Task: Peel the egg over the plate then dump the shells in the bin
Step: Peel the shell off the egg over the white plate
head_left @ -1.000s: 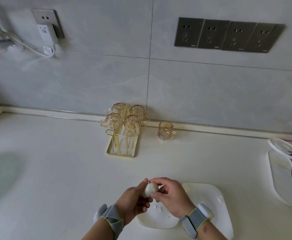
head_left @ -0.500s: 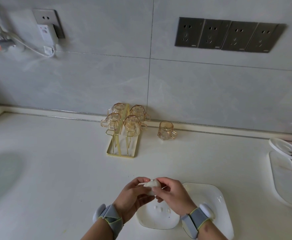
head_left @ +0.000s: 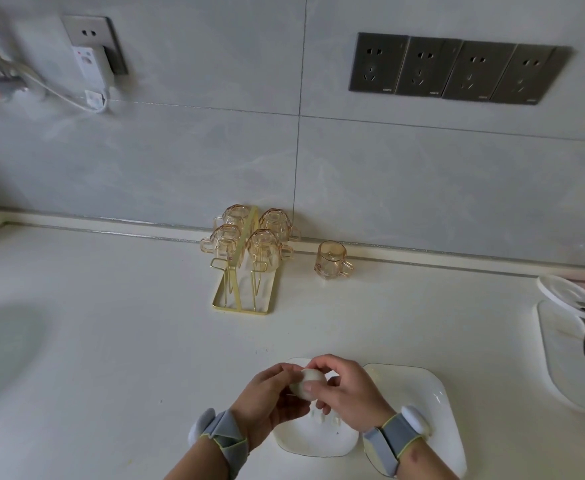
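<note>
The egg (head_left: 310,383) is held between both hands just above the small white plate (head_left: 315,441), its long axis lying roughly level and slanting from the left hand's fingertips, where the higher end sits, down toward the person and the left palm. Its visible surface is smooth and pale; whether shell remains on the hidden side cannot be told.

The left hand (head_left: 270,400) comes in from the lower left with the wrist bent, palm turned toward the right, fingers curled under and behind the egg so that it cradles it. The right hand (head_left: 348,393) reaches in from the lower right, knuckles up, thumb pressed on the near face of the egg and forefinger arched over its top, pinching it. Both wrists carry grey bands with white pods.

Directly under the hands, a few white shell pieces (head_left: 324,418) lie on the small plate. A larger white plate (head_left: 436,410) sits under and just beyond the right wrist, touching or overlapping the small one. Well ahead of the hands, by the wall, stands a gold rack (head_left: 244,292) with four amber glass cups upside down, and one more cup (head_left: 332,259) upright beside it.
</note>
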Demonstrator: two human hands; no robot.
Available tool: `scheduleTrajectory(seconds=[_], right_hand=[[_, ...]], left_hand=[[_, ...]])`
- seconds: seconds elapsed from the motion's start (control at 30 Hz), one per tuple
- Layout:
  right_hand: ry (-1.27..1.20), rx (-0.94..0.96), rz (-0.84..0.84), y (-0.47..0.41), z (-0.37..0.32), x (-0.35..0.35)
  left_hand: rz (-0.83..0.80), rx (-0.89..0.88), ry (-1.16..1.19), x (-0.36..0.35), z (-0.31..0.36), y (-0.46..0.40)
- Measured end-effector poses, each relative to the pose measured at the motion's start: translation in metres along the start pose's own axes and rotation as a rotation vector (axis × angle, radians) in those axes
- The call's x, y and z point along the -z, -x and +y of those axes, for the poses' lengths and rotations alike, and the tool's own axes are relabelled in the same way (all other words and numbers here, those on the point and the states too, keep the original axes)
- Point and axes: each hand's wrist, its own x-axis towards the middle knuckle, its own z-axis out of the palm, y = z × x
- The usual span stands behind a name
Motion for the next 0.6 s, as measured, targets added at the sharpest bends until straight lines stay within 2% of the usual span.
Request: scheduleTrajectory(seconds=[0.2,0.33,0.6], right_hand=[[-0.034,0.000,0.069,-0.0022,0.0066,0.0034],[-0.079,-0.025,0.080,-0.0035,0.0081,0.0019],[-0.082,-0.082,0.027,-0.0039,0.0081,-0.0011]], left_hand=[[-0.055,0.036,0.034,0.0031,0.0032,0.0001],[-0.114,-0.015,-0.011,0.0015,0.0008,0.0017],[-0.046,-0.055,0.002,0.0004,-0.0023,0.0027]])
